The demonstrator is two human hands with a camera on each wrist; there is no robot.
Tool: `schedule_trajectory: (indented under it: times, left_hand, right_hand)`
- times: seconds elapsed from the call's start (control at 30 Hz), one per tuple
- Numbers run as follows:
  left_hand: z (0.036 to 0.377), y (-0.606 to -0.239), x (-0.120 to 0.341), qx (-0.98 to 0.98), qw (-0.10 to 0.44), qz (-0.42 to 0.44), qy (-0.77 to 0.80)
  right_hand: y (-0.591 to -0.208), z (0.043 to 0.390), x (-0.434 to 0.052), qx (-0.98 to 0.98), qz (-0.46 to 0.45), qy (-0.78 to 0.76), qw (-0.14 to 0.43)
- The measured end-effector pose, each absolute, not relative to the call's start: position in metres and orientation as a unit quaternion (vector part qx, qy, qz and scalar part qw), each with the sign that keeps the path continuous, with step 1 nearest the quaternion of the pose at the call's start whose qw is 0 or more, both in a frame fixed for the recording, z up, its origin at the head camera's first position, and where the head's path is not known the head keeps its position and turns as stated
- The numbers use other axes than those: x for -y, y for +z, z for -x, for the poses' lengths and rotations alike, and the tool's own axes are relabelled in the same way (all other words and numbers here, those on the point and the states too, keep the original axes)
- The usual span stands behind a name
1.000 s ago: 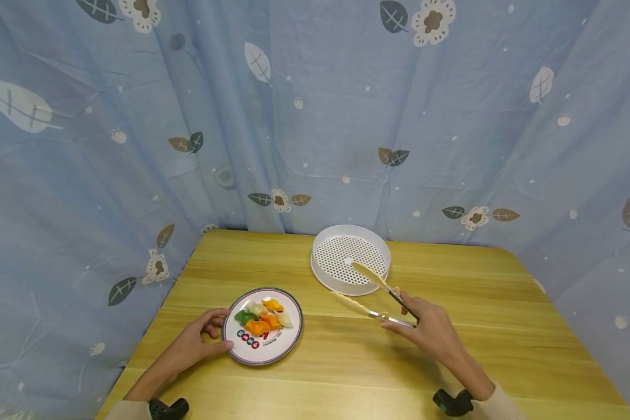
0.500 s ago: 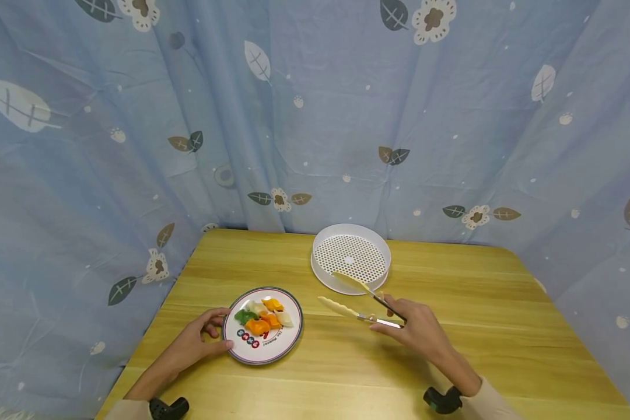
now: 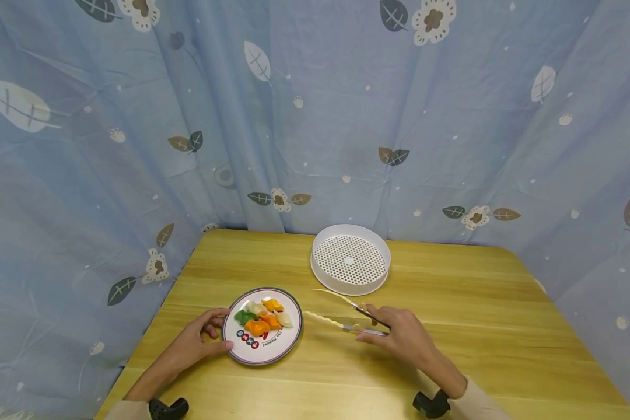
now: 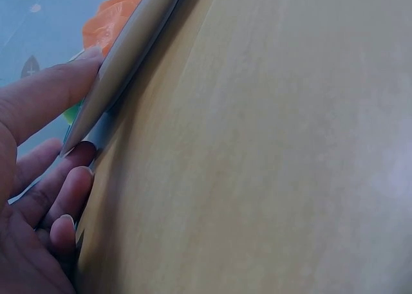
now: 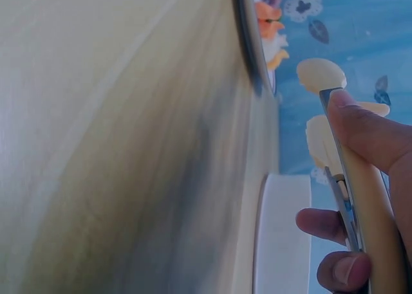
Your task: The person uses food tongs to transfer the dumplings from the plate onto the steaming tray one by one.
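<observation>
My left hand (image 3: 194,344) holds the white round plate (image 3: 275,347) at its left rim, thumb on top and fingers at the edge, as the left wrist view shows too. Several small dumplings (image 3: 257,328), orange, yellow, green and white, lie grouped on it. In my right hand (image 3: 401,335) is a pair of metal tongs (image 5: 373,204) with cream-coloured ends. The tongs are spread apart and hold nothing. One cream end (image 3: 325,319) points left, its tip close to the plate's right rim; the other is farther back, in front of the steamer basket.
A white round steamer basket (image 3: 349,287) with a perforated bottom stands at the back middle of the wooden table (image 3: 478,326). Behind the table hangs a blue patterned curtain (image 3: 325,116).
My right hand has carried the spread tongs leftward and toward me, from over the steamer basket to beside the plate. The left hand, plate and dumplings have stayed put.
</observation>
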State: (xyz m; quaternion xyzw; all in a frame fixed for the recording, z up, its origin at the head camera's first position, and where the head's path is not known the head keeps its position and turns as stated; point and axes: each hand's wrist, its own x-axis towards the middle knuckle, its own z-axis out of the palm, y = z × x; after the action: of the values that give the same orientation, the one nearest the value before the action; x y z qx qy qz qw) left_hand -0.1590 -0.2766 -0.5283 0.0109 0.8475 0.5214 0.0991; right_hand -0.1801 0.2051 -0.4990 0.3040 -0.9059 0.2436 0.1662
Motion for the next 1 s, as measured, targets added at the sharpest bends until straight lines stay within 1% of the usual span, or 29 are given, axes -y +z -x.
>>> schedule_trajectory:
  times: [0.27,0.53,1.0]
  left_hand:
    - [0.160,-0.530,0.277,-0.849,0.099,-0.009,0.519]
    - [0.161,-0.531,0.278,-0.851,0.097,-0.006,0.516]
    - [0.161,-0.533,0.278,-0.850,0.091,-0.010,0.518]
  right_hand:
    - [-0.501,0.175,-0.191,0.901,-0.324,0.248,0.147]
    - [-0.502,0.172,-0.180,0.896,-0.345,0.237,0.150]
    - [-0.505,0.171,-0.162,0.887,-0.367,0.215,0.181]
